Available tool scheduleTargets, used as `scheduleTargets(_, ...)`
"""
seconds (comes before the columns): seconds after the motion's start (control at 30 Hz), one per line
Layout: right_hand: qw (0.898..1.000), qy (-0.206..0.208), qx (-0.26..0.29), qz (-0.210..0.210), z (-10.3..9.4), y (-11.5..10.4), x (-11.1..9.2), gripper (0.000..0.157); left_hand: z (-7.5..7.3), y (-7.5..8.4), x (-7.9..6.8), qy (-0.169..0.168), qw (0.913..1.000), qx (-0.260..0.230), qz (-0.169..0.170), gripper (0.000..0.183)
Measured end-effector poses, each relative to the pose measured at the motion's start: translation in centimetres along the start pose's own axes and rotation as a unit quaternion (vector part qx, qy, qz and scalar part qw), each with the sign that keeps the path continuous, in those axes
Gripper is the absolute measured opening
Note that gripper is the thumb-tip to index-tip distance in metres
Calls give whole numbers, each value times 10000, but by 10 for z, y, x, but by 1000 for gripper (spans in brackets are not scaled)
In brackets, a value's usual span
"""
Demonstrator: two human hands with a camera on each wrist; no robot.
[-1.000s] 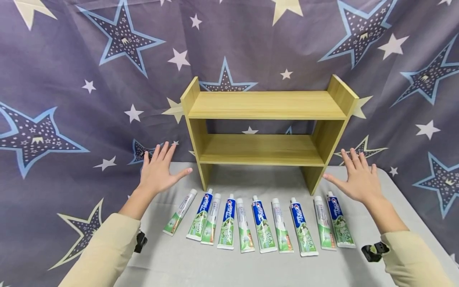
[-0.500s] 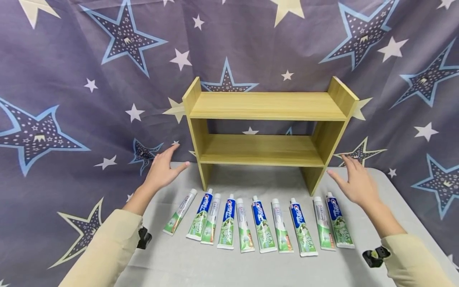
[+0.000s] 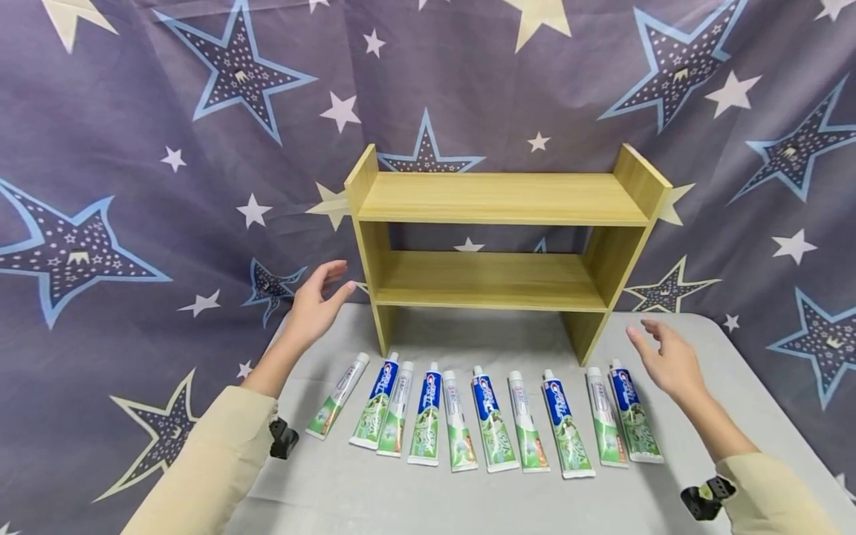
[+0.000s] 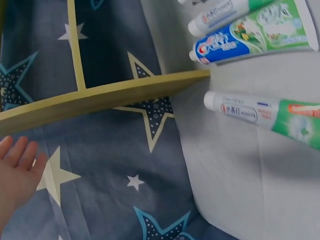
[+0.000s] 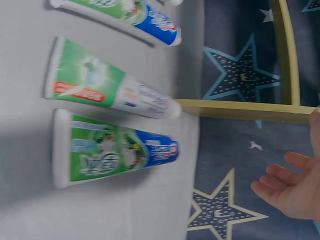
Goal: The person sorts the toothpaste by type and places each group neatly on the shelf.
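My left hand [image 3: 316, 306] hovers left of the wooden shelf [image 3: 495, 279], its fingers relaxed and bent a little, holding nothing. Below it, a white-and-green toothpaste tube [image 3: 337, 396] lies slanted at the row's left end. On the other side, my right hand [image 3: 671, 362] hangs beside the shelf's right leg, thumb and fingers apart and nothing between them. The nearest tube to it is a blue-and-green toothpaste tube [image 3: 635, 413]. Several more tubes of both kinds lie in a row between, caps toward the shelf, such as the blue-and-green tube [image 3: 493, 420] in the middle.
The two-tier shelf stands on a grey-covered table [image 3: 401, 505] behind the tubes. A star-patterned curtain [image 3: 281, 171] hangs close behind and down the left side. Small black devices [image 3: 707, 498] sit at both wrists.
Both hands have gone from spread fingers to relaxed, slightly bent ones. The right hand has come lower; the left has turned its palm inward. The tubes and shelf have stayed in place.
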State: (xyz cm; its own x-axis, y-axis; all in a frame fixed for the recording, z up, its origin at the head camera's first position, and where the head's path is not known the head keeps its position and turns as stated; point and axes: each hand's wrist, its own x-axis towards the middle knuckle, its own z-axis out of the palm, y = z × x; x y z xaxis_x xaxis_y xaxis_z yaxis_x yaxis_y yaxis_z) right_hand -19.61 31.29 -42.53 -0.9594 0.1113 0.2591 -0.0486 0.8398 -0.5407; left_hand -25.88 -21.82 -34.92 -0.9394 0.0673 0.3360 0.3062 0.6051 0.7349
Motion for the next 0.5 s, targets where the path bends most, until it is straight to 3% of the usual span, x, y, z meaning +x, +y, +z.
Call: scheduleTargets(0.5,9982,-520,-243,151,32,28,-14,56,8,4,12,92,9970,-764,-47,40)
